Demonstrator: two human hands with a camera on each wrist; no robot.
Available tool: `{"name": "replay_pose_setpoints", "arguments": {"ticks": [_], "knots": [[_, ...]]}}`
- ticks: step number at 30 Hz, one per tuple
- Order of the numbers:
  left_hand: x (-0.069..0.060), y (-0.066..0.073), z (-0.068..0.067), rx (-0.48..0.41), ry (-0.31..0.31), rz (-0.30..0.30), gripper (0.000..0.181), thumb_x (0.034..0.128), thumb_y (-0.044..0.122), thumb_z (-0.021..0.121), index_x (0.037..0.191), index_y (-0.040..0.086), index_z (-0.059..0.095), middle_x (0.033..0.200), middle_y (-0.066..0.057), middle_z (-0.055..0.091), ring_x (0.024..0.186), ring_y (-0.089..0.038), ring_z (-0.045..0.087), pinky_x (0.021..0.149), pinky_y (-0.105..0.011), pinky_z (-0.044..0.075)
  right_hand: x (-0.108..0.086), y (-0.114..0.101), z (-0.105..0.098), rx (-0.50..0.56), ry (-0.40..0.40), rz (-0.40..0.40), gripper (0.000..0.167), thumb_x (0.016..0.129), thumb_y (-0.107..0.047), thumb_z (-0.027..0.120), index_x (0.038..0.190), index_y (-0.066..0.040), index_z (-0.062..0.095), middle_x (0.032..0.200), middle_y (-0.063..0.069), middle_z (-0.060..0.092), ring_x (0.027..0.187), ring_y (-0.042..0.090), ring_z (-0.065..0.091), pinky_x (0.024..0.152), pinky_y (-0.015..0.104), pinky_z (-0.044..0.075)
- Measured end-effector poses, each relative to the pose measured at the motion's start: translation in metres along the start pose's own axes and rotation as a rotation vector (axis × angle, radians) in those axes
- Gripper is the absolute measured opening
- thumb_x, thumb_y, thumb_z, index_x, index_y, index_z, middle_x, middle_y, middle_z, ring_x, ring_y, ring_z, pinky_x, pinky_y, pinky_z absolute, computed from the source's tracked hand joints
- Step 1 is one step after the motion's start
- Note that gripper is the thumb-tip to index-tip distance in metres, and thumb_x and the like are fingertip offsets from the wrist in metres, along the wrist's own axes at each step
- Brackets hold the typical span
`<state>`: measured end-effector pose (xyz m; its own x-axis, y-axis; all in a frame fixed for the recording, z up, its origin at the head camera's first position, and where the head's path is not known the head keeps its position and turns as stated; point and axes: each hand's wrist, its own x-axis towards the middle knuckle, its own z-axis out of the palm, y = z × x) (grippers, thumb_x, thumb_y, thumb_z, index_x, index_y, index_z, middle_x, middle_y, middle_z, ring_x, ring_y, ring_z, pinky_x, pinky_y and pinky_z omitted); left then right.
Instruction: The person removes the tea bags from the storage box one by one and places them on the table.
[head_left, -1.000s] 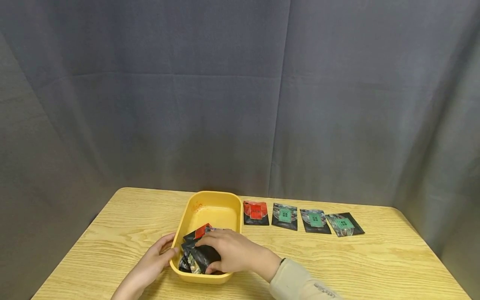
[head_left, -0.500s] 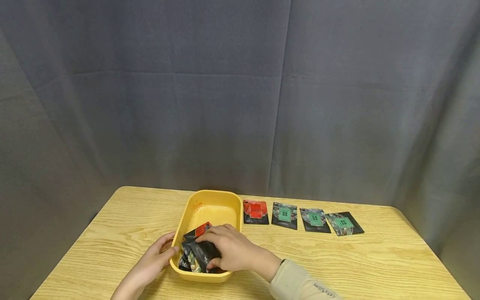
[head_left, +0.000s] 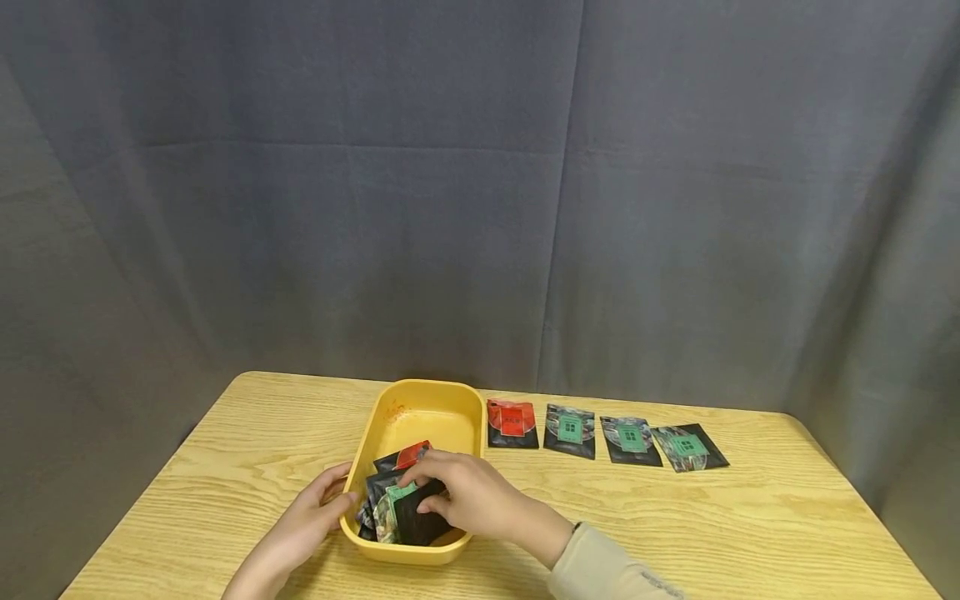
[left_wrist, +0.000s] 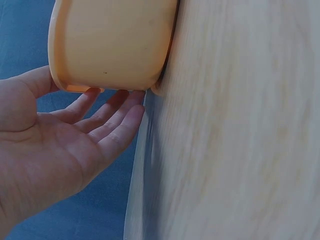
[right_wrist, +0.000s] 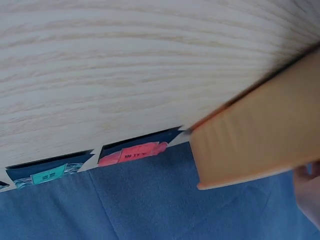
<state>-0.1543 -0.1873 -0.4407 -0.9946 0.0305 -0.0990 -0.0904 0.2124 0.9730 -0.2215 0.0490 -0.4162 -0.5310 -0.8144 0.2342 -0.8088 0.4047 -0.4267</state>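
Observation:
A yellow plastic bin (head_left: 412,554) stands at the table's front left, holding a pile of sachets. My left hand (head_left: 303,521) holds its left side, thumb over the rim and fingers along the outer wall; in the left wrist view the fingertips of this hand (left_wrist: 75,135) touch the wall. Reaching inside, my right hand (head_left: 472,492) pinches a black sachet (head_left: 415,518) between thumb and fingers. Left of it lies a green-labelled sachet (head_left: 386,518), and behind them a red-and-black one (head_left: 411,454). In the right wrist view, the bin (right_wrist: 260,130) hides most of my right hand (right_wrist: 309,192).
Along the table's back edge lie a red sachet (head_left: 512,423) and three green-labelled sachets, including one near the middle (head_left: 569,431) and a tilted one (head_left: 690,448) at the right end. A grey curtain (head_left: 450,208) hangs behind the wooden table (head_left: 750,533).
My right hand has shifted slightly right, drawing the black sachet with it. More of the green-labelled sachet beneath now shows. My left hand and the bin stay in place.

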Motion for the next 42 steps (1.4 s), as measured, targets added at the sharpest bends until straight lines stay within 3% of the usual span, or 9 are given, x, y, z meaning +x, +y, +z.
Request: {"name": "replay_pose_setpoints", "arguments": {"ticks": [5, 11, 18, 25, 35, 42], "knots": [[0.001, -0.001, 0.002, 0.004, 0.014, 0.015, 0.052, 0.1001, 0.003, 0.05, 0.146, -0.014, 0.032, 0.136, -0.035, 0.048, 0.119, -0.041, 0.055, 0.09, -0.045, 0.055, -0.005, -0.005, -0.009, 0.072, 0.003, 0.017, 0.026, 0.088, -0.013, 0.075, 0.113, -0.021, 0.072, 0.098, -0.012, 0.063, 0.079, -0.003, 0.053, 0.067, 0.011, 0.045], [0.001, -0.001, 0.001, 0.003, 0.012, 0.012, 0.051, 0.1005, 0.003, 0.049, 0.146, -0.014, 0.032, 0.137, -0.036, 0.047, 0.12, -0.042, 0.055, 0.089, -0.045, 0.055, -0.009, -0.01, -0.015, 0.082, 0.062, -0.014, 0.02, 0.09, -0.014, 0.074, 0.108, -0.02, 0.073, 0.102, -0.012, 0.065, 0.078, -0.002, 0.052, 0.067, 0.012, 0.044], [0.001, -0.001, 0.0, -0.008, 0.002, 0.002, 0.051, 0.1009, 0.004, 0.049, 0.146, -0.013, 0.032, 0.137, -0.035, 0.047, 0.119, -0.041, 0.055, 0.089, -0.045, 0.055, -0.013, -0.014, -0.02, 0.061, 0.23, -0.101, 0.018, 0.089, -0.008, 0.074, 0.104, -0.019, 0.074, 0.098, -0.01, 0.066, 0.075, -0.002, 0.054, 0.063, 0.009, 0.043], [0.0, -0.002, 0.001, -0.004, 0.014, 0.0, 0.05, 0.1004, 0.004, 0.05, 0.145, -0.013, 0.034, 0.134, -0.033, 0.05, 0.115, -0.038, 0.057, 0.087, -0.044, 0.056, -0.02, -0.011, -0.027, 0.011, 0.41, -0.149, 0.022, 0.086, 0.0, 0.075, 0.1, -0.016, 0.073, 0.1, -0.008, 0.069, 0.088, 0.005, 0.062, 0.071, 0.022, 0.053], [-0.001, 0.0, 0.001, -0.007, 0.012, 0.008, 0.051, 0.1004, 0.004, 0.049, 0.146, -0.013, 0.033, 0.135, -0.034, 0.049, 0.117, -0.039, 0.056, 0.088, -0.044, 0.055, -0.039, 0.001, -0.037, -0.059, 0.575, -0.151, 0.028, 0.081, 0.006, 0.077, 0.097, -0.016, 0.072, 0.096, -0.007, 0.069, 0.09, 0.009, 0.063, 0.077, 0.021, 0.054], [-0.001, 0.001, 0.001, -0.006, -0.002, 0.013, 0.05, 0.1009, 0.003, 0.048, 0.146, -0.012, 0.032, 0.136, -0.034, 0.048, 0.118, -0.04, 0.055, 0.088, -0.044, 0.055, -0.054, 0.013, -0.045, -0.113, 0.636, -0.14, 0.027, 0.081, 0.006, 0.077, 0.098, -0.016, 0.073, 0.097, -0.004, 0.069, 0.09, 0.013, 0.064, 0.078, 0.022, 0.053]]}}
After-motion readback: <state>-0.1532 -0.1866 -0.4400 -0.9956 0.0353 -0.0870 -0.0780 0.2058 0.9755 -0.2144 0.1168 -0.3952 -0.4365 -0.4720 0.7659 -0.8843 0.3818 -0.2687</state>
